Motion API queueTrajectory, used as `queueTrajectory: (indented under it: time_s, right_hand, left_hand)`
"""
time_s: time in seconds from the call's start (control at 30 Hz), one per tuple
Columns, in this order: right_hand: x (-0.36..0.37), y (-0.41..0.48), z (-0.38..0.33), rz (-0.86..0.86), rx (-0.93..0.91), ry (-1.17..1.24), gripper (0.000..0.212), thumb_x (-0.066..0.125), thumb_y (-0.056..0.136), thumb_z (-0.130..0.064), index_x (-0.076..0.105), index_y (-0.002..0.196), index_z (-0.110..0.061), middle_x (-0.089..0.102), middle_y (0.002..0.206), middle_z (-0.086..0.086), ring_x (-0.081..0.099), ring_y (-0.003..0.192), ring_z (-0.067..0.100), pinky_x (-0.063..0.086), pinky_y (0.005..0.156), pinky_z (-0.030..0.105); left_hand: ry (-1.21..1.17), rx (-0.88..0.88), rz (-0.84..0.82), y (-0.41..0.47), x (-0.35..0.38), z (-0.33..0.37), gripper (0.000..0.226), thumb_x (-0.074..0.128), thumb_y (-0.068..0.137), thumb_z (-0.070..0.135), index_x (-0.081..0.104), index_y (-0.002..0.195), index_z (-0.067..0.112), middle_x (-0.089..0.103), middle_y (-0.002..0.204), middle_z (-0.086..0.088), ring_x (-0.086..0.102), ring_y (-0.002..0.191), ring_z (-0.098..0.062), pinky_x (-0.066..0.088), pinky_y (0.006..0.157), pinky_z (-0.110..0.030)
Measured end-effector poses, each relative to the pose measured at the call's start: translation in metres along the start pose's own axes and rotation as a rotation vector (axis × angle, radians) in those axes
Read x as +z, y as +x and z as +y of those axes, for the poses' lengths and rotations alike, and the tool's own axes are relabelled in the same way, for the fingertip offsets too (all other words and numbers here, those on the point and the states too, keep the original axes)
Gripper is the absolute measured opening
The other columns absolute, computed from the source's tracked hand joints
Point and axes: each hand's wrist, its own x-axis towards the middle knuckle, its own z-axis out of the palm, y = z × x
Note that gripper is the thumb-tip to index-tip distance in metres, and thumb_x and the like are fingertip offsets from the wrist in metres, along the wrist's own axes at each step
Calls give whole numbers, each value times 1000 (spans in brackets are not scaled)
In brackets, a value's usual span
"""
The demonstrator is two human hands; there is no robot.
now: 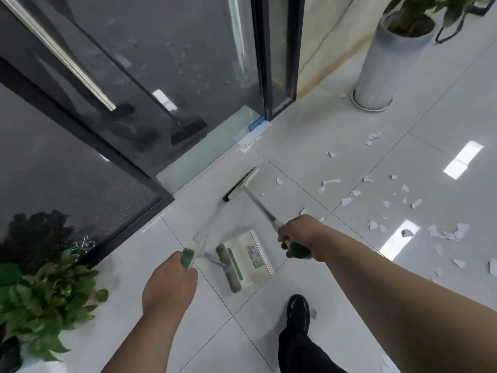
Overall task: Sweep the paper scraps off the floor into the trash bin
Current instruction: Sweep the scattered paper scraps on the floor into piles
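My right hand (298,236) grips the green-and-white handle of a broom (242,184), whose black-bristled head rests on the white tile floor near the glass door. My left hand (169,284) grips the green handle end of a white dustpan (247,261), which hangs low over the floor between my hands. Several white paper scraps (403,200) lie scattered over the tiles to the right of the broom. No trash bin is in view.
A dark glass door and frame (150,109) fill the upper left. A leafy plant (45,300) stands at the lower left. A tall white planter (382,63) stands at the upper right. My black shoe (297,312) is on the floor below the dustpan.
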Motion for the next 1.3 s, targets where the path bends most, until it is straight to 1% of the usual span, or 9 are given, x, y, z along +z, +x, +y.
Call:
queueTrajectory:
  time_s: [0.23,0.47,0.57,0.63,0.77,0.93,1.03,1.2,1.3]
  right_hand:
    - [14,80,-56,-47,21,-87,6,63,92,-7,62,92,-1,68,86,17,62,53,23,47,40,19]
    - [17,112,-19,29,141,-333,13,52,97,-13,57,109,-16,61,98,12,62,67,24,52,52,29]
    - [18,107,5,142,209,-486,18,60,88,-31,50,102,-26,66,104,8,63,73,26,52,65,33]
    - [19,97,17,181,298,-408,32,52,87,-42,53,101,-14,64,101,15,59,63,28,52,66,36]
    - [25,56,37,268,389,-522,33,37,96,-28,49,121,-11,66,97,21,68,69,31,59,75,42]
    - [48,3,56,261,377,-623,21,24,101,-15,24,113,-32,60,121,22,64,78,29,56,79,33]
    - [52,-9,76,308,380,-676,21,31,98,-10,27,114,-24,64,103,12,66,74,19,59,86,32]
    - [46,-28,102,444,485,-614,23,28,104,-28,40,116,-14,50,75,12,55,53,22,56,64,30]
    - [42,-32,106,492,500,-465,47,39,98,-46,52,111,-2,53,68,10,53,48,22,47,52,24]
  left_hand:
    - [46,-8,-10,81,6,31,7,49,92,26,49,86,23,60,79,4,60,74,-22,49,65,-31]
    - [67,-8,-20,139,1,29,4,48,91,22,51,92,20,61,82,1,61,76,-25,47,65,-31]
    - [58,-20,-30,145,-2,13,9,46,91,20,53,97,18,62,84,0,61,77,-26,50,68,-32]
    - [35,-4,-50,142,0,7,14,46,90,19,54,102,17,64,89,-2,62,82,-28,51,71,-33]
    - [-31,59,-82,127,5,-1,19,46,90,15,53,108,13,61,91,-3,60,84,-29,49,70,-34]
    - [-65,120,-90,124,0,-21,22,46,91,14,52,113,12,61,96,-5,60,86,-31,50,73,-36]
    - [-49,157,-70,128,-3,-27,23,48,94,16,52,115,9,59,95,-6,56,84,-30,46,70,-35]
    - [-55,214,-58,127,0,-24,27,52,96,21,54,118,7,66,109,-13,58,89,-32,44,72,-35]
    - [-55,237,-61,124,7,-23,29,55,96,24,54,119,6,67,111,-14,61,92,-33,45,70,-36]
